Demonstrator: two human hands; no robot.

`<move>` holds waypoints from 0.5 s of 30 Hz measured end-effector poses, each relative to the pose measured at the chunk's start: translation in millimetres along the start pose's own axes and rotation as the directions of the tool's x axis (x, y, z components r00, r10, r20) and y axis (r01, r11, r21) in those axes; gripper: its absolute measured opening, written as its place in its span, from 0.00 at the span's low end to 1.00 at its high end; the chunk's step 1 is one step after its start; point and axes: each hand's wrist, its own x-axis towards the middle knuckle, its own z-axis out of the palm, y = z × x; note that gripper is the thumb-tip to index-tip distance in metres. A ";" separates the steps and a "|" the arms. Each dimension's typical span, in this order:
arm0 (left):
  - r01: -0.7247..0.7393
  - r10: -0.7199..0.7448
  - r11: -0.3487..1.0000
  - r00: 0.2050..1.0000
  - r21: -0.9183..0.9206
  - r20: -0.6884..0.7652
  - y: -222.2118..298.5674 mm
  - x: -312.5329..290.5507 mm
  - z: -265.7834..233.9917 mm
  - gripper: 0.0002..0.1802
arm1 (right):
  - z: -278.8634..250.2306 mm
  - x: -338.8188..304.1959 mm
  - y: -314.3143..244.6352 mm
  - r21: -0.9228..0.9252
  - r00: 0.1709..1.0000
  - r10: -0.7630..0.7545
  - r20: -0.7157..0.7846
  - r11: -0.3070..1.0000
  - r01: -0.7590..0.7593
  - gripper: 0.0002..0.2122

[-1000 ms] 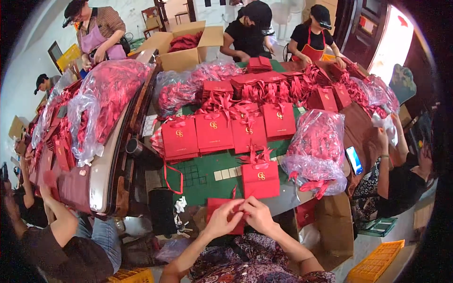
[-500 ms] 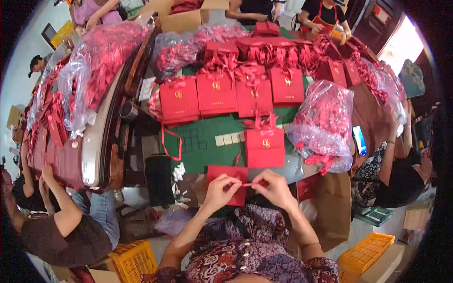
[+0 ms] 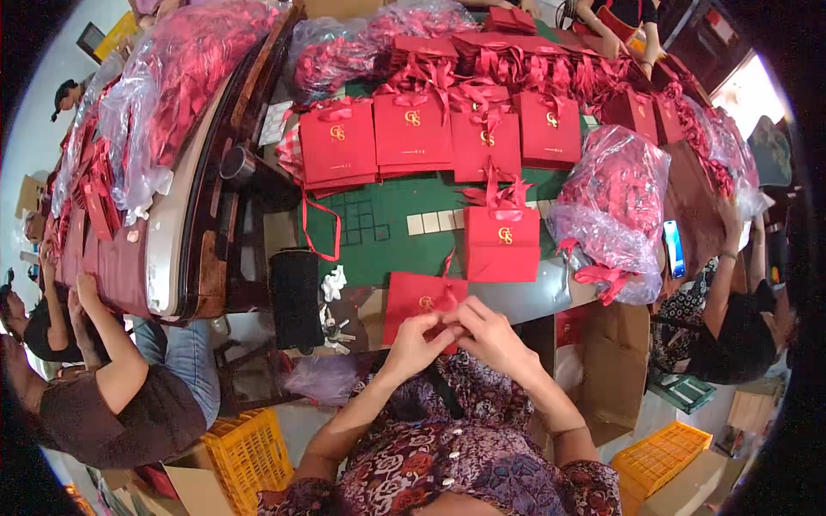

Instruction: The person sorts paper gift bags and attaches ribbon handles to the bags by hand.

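Observation:
A red paper gift bag (image 3: 406, 297) lies flat at the near table edge, with a red ribbon (image 3: 447, 298) at its upper part. Over its lower right side my left hand (image 3: 415, 346) and my right hand (image 3: 489, 334) meet, fingertips pinched together on the ribbon. The piece between the fingers is mostly hidden. Just beyond, to the right, stands a small stack of red gift bags (image 3: 504, 258) with ribbon bows on top. Further back, more red bags (image 3: 413, 138) lie in a row, their ribbon handles pointing away from me.
Plastic-wrapped red bundles lie at right (image 3: 613, 215) and far left (image 3: 194, 77). A dark cup (image 3: 245, 168) and a black pouch (image 3: 294, 297) are on my left. A phone (image 3: 674, 249) lies at right. Co-workers sit on both sides. A cardboard box (image 3: 607, 365) stands below the table's right.
My hands have come together; earlier they stretched a short ribbon piece between them. My right hand moved left over the bag. The whole view has shifted slightly.

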 end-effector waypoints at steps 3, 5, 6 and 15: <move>-0.036 0.037 0.995 0.999 -0.088 0.017 -10.9 1.0 -1.2 0.12 | 3.6 -8.1 2.4 0.048 0.994 0.102 -0.048 0.994 -0.099 0.17; 0.054 -0.046 0.985 0.997 -0.164 0.057 -14.1 0.1 -0.1 0.11 | 6.2 -14.6 4.7 0.147 0.983 0.162 -0.089 0.978 -0.148 0.18; 0.053 -0.056 0.969 0.998 -0.239 -0.007 -14.5 -1.9 2.9 0.11 | 7.4 -17.0 4.1 0.245 0.967 0.221 -0.128 0.952 -0.186 0.20; -0.085 0.005 0.939 0.973 -0.333 -0.232 -25.5 -2.5 19.9 0.06 | 55.4 -19.1 31.0 0.638 0.847 0.475 -0.240 0.734 -0.231 0.05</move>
